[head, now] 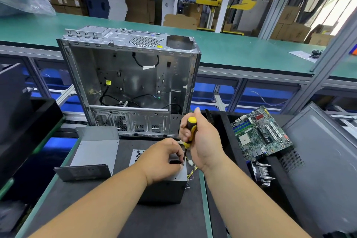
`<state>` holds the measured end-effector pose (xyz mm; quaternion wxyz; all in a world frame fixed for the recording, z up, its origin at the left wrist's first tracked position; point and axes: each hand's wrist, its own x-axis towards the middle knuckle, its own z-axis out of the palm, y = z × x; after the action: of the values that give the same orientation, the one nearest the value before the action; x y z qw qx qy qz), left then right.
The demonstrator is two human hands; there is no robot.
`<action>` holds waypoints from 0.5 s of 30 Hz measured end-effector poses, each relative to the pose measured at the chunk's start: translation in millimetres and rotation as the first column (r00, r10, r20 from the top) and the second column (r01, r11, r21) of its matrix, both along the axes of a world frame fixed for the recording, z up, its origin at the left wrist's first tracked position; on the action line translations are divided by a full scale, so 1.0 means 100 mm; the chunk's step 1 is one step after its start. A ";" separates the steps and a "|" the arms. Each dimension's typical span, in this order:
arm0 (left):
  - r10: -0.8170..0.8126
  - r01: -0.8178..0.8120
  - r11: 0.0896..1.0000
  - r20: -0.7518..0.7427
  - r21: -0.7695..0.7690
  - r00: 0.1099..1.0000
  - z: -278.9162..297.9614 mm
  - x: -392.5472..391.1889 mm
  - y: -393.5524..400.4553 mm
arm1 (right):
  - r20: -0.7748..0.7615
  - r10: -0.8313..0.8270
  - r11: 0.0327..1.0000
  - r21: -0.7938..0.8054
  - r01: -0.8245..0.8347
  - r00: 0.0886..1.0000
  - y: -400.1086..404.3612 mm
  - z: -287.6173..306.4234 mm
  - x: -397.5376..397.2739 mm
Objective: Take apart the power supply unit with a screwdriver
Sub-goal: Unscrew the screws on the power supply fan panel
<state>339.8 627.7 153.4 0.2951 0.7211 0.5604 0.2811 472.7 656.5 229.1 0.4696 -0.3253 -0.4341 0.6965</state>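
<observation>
Under our left hand [164,157], which presses down with curled fingers, sits the power supply unit [164,185]. Our right hand [201,137] grips the screwdriver [188,132], tip at the top edge (screw hidden). We keep the shaft upright, push firmly, and turn slowly.

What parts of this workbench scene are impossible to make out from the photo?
All in the head view:
- The screw under the screwdriver tip: hidden by the left hand.
- Most of the power supply unit top: covered by the left hand and forearm.
- The right hand palm side: turned away.
- The motherboard markings: too small to read.
- The grey panel at right: cut off by the frame edge.
</observation>
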 end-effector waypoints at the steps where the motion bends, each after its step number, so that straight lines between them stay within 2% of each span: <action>1: 0.000 0.000 1.000 0.002 -0.003 1.000 0.01 0.00 0.00 | -0.029 0.006 1.000 0.011 -0.005 1.000 0.01 -0.01 0.02; 3: 0.000 0.000 1.000 0.004 -0.009 1.000 0.01 0.00 -0.01 | -0.060 0.032 0.999 0.030 -0.030 0.998 0.02 -0.02 0.06; 9: 0.000 0.000 1.000 0.003 -0.020 1.000 0.00 -0.01 0.00 | 0.113 0.010 0.996 0.083 -0.019 0.994 0.03 0.02 0.13; 12: -0.001 0.001 1.000 -0.008 -0.029 1.000 0.00 -0.01 0.01 | 0.146 0.002 1.000 0.029 -0.006 0.989 0.04 0.10 0.13; 15: -0.002 0.002 0.999 -0.004 -0.033 1.000 0.00 -0.01 0.02 | 0.089 0.034 0.999 -0.030 -0.032 0.995 0.03 0.10 0.08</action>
<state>339.1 629.5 153.6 0.3061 0.7172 0.5649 0.2699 481.0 659.3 238.7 0.4333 -0.3557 -0.4499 0.6952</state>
